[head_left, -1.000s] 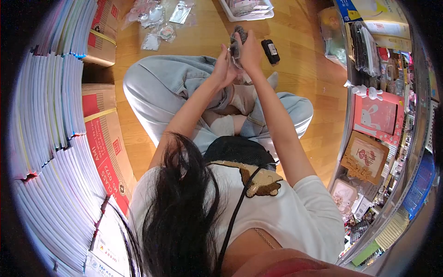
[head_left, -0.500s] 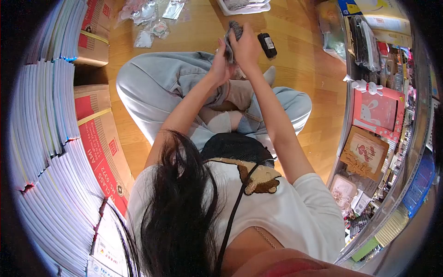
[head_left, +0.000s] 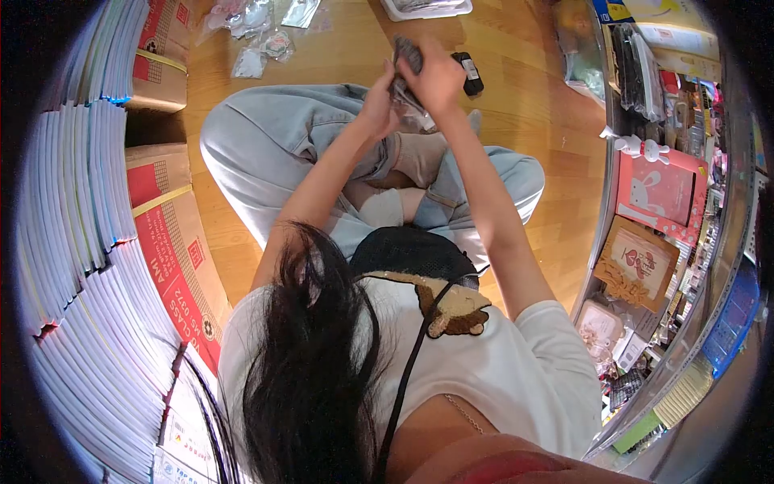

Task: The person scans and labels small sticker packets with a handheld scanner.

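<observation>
both my hands are up over my knees, far side of my lap. my right hand [head_left: 438,79] has its grip pinching a dark grey fuzzy item [head_left: 407,55] in a clear plastic bag [head_left: 413,113]; my left hand [head_left: 379,101] pinches the bag's left edge. a black device [head_left: 468,73] lies on the wooden floor [head_left: 532,105], just right.

The person wears a white short-sleeved T-shirt [head_left: 500,379] with a brown-and-tan sequinned patch [head_left: 453,306] on the chest, crossed by a thin black strap [head_left: 407,379]. A black mesh bag [head_left: 411,254] sits at the waist. Loose light-blue jeans [head_left: 266,153] cover the legs — pale socks [head_left: 385,208] on the feet. Long dark hair [head_left: 310,371] hangs forward, and a fine chain necklace [head_left: 461,415] shows at the neck.
</observation>
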The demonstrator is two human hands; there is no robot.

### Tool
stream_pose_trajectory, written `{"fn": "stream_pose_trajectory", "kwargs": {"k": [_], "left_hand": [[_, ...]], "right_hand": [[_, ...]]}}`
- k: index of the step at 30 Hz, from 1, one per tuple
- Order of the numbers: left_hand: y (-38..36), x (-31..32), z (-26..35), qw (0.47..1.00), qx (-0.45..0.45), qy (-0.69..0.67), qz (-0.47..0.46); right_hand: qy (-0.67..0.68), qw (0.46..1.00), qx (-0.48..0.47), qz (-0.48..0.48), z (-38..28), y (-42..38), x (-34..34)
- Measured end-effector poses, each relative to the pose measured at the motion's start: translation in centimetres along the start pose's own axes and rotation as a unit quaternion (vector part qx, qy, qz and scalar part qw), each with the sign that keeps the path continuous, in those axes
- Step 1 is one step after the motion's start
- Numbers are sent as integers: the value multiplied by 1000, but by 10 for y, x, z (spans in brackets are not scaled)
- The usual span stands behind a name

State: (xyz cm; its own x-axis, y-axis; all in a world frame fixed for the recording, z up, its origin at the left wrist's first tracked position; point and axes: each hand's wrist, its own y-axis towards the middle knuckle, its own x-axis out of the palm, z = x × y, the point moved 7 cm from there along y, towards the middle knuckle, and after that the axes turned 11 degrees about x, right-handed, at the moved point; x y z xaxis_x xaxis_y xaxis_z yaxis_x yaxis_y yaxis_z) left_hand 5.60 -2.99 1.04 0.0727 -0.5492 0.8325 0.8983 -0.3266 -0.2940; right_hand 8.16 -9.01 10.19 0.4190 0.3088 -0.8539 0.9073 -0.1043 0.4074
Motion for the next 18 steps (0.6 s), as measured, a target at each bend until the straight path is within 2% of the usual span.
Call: {"fn": "stream_pose_trajectory", "kwargs": {"k": [1,4,8,10,11,12,13,17,18], "left_hand": [[-1,3,-1,999,-14,-13,-31],[8,-1,3,997,41,-44,-45],[12,-11,15,997,34,-32,-62],[9,-9,12,997,35,21,-66],[13,-4,7,993,25,-46,-102],[10,-4,4,996,6,-30,-85],[7,-2,4,997,-11,-15,-70],[-11,19,4,998,-18,-31,-60],[-13,22,8,998,-15,-28,-60]], "right_hand": [[32,998,56,6,9,7,-1],[116,974,193,-1,26,-1,11],[131,988,22,-77,-11,-44,12],[114,991,-22,-69,-7,-37,11],[102,992,-45,-58,-4,-30,10],[88,993,-68,-46,-4,-24,6],[75,994,-37,-67,-1,-14,6],[112,977,183,0,34,14,16],[136,972,192,-13,31,6,19]]}}
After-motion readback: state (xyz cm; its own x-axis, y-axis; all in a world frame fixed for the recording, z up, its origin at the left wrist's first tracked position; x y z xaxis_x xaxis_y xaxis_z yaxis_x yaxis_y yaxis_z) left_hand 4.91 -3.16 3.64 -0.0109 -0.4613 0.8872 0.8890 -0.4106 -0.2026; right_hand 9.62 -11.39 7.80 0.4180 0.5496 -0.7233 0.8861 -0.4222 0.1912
